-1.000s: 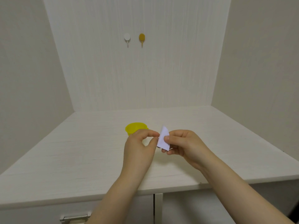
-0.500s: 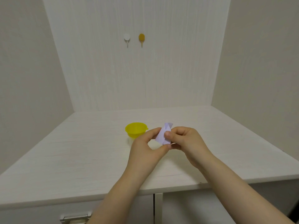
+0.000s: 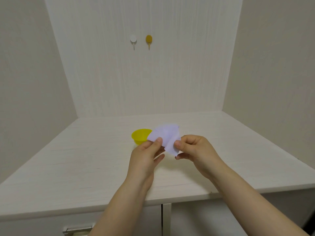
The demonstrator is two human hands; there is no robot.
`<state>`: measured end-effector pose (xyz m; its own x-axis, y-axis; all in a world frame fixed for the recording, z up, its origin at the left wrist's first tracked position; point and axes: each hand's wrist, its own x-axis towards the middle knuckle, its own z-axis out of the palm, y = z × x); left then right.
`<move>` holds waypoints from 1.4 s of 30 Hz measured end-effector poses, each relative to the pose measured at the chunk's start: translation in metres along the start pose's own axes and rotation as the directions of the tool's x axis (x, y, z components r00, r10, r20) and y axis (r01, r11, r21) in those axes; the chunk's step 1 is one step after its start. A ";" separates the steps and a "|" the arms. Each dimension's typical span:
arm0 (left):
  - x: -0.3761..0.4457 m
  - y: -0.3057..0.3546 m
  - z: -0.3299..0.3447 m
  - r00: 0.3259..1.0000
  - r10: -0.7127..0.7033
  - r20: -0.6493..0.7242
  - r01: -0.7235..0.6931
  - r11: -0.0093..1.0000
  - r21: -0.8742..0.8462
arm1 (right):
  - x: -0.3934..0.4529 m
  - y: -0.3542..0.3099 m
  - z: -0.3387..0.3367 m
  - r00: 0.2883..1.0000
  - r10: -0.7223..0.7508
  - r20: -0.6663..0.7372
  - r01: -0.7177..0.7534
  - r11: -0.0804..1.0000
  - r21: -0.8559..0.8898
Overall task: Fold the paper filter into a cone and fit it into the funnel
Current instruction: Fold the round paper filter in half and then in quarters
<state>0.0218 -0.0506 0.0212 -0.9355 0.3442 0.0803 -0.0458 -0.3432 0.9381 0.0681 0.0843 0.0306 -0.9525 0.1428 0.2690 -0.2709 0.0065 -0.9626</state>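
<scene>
A pale white paper filter [image 3: 166,135] is held in the air above the middle of the white table [image 3: 85,159], spread out wide with a crease down its middle. My left hand [image 3: 144,157] pinches its left edge between thumb and fingers. My right hand [image 3: 196,150] pinches its right lower edge. A yellow funnel [image 3: 139,137] stands on the table just behind and to the left of the filter; the paper hides its right rim.
A white hook [image 3: 133,40] and a yellow hook [image 3: 148,40] are stuck on the back wall. Walls close the table on the left, back and right. Cabinet doors with a metal handle [image 3: 78,229] are below the front edge.
The filter was a small folded wedge between my fingertips; it has been pulled apart into a wider, opened shape. Both hands rose slightly and moved apart.
</scene>
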 end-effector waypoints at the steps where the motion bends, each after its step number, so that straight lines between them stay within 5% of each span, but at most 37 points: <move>1: 0.000 0.001 0.000 1.000 0.000 -0.023 -0.001 0.999 -0.036 | 0.000 0.001 -0.002 1.000 0.003 0.001 -0.003 1.000 0.007; 7: 0.004 0.005 0.007 0.972 0.067 -0.227 -0.103 0.983 -0.151 | -0.002 0.005 -0.002 0.997 0.075 0.033 -0.071 0.992 -0.101; 15: 0.012 0.003 0.017 0.893 0.290 -0.344 -0.218 0.948 0.232 | -0.007 -0.001 0.010 0.983 0.063 0.170 0.009 0.919 -0.394; 25: 0.010 0.001 0.010 0.896 0.363 -0.258 -0.259 0.896 0.360 | -0.002 -0.009 0.004 0.993 0.050 0.106 -0.041 0.996 -0.083; 31: 0.009 0.002 0.011 0.934 0.247 -0.258 -0.178 0.948 0.263 | -0.001 -0.011 0.002 0.986 0.095 0.137 -0.084 0.993 -0.080; 35: 0.004 0.001 0.009 0.881 0.429 -0.200 -0.298 0.831 0.469 | -0.001 -0.011 0.003 0.992 0.099 0.083 -0.092 0.992 -0.088; 39: 0.000 -0.001 0.004 0.792 0.610 -0.028 -0.410 0.565 0.716 | 0.000 -0.009 0.002 0.998 0.057 -0.039 -0.060 0.994 -0.093; 42: -0.003 -0.002 0.002 0.839 0.541 0.050 -0.406 0.563 0.720 | 0.000 -0.008 0.004 0.994 0.006 -0.108 -0.019 0.992 -0.123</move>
<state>0.0258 -0.0489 0.0196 -0.7923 0.1472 0.5921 0.6065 0.2957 0.7381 0.0694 0.0806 0.0385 -0.9335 0.2487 0.2582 -0.2333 0.1254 -0.9643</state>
